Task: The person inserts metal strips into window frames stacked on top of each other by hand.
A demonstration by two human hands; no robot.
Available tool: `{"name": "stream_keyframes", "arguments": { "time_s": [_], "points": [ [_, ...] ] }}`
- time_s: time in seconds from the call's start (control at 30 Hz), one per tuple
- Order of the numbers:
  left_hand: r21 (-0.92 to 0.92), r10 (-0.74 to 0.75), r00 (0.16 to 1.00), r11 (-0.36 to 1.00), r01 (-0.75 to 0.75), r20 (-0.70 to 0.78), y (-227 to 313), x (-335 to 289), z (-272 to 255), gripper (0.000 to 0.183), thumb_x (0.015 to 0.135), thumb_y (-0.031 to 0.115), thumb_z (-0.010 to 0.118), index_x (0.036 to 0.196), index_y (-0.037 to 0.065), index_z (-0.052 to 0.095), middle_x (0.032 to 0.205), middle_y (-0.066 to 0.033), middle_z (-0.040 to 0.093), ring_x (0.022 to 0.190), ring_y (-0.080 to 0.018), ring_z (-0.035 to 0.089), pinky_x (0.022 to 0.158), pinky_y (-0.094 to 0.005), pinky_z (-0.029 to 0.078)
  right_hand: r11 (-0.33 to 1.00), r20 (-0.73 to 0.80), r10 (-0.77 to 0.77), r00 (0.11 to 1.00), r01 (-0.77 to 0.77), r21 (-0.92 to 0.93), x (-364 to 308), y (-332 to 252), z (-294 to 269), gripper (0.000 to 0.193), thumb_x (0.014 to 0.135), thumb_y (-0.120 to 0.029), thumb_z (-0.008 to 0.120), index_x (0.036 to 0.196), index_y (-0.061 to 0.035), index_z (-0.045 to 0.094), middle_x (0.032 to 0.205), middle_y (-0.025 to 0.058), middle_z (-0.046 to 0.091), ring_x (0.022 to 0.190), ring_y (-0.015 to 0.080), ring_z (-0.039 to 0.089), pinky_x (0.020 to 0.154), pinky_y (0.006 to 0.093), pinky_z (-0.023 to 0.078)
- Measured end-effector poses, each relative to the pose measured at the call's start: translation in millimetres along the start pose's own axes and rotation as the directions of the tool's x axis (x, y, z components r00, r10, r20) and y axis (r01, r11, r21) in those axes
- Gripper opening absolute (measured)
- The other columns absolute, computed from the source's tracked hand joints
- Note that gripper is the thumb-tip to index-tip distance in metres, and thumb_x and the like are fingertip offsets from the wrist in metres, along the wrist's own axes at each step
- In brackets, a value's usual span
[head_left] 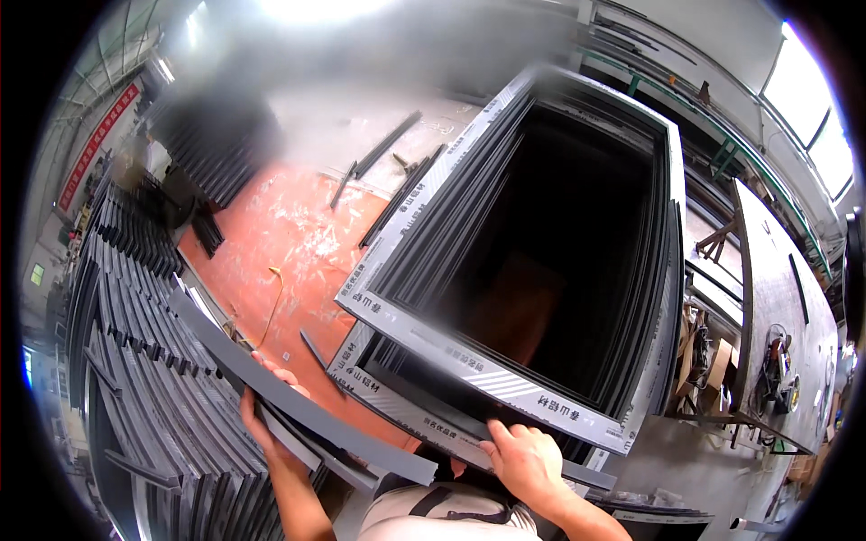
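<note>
My left hand [272, 410] is closed around a long grey metal profile [298, 406], with its fingers showing over the far side. The profile slants from the stacked profiles at my left down to the front of my body. Another narrow profile [293, 439] lies along its near side, by the same hand. My right hand [526, 458] is at the near edge of a stack of dark rectangular metal frames [451, 356] with printed protective film. Its fingers are curled at a lower bar [442, 431]; what they grip is hidden.
Rows of grey profiles [180, 424] are piled at the left. Loose bars [388, 144] lie on the floor beyond an orange-red sheet [298, 234]. A worktable [785, 288] with a tool [774, 379] on it stands at the right. Boxes [717, 370] sit beneath its left edge.
</note>
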State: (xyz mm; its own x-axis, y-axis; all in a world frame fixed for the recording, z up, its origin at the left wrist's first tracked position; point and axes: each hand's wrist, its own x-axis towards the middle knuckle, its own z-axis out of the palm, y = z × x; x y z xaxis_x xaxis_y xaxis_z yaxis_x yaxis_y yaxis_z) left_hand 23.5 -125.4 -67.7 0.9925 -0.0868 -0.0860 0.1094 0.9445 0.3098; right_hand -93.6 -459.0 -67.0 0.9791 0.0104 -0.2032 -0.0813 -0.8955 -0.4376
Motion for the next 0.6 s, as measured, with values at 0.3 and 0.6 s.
{"name": "stream_keyframes", "arguments": {
  "time_s": [0.3,0.6],
  "points": [
    [0.027,-0.060,0.998,0.998,0.060,0.000,-5,5,1,0.042,0.098,0.022,0.051,0.138,0.013,0.056,0.126,-0.0031,0.065,0.112,-0.0156,0.059,0.091,-0.0383,0.047,0.959,0.208,0.086,0.974,-0.137,0.247,17,19,49,0.043,0.094,-0.039,0.061,0.128,-0.0129,0.064,0.099,0.0187,0.068,0.092,0.0366,0.067,0.081,0.0427,0.054],
    [0.063,-0.157,0.971,0.987,0.148,0.182,0,10,-14,0.048,0.097,0.012,0.055,0.144,0.011,0.047,0.136,-0.0007,0.056,0.121,-0.0146,0.052,0.097,-0.0348,0.044,0.955,0.044,-0.038,0.998,0.023,0.296,19,33,110,0.046,0.097,-0.041,0.056,0.137,-0.0188,0.056,0.096,0.0143,0.068,0.089,0.0335,0.067,0.077,0.0439,0.053]
  ]
}}
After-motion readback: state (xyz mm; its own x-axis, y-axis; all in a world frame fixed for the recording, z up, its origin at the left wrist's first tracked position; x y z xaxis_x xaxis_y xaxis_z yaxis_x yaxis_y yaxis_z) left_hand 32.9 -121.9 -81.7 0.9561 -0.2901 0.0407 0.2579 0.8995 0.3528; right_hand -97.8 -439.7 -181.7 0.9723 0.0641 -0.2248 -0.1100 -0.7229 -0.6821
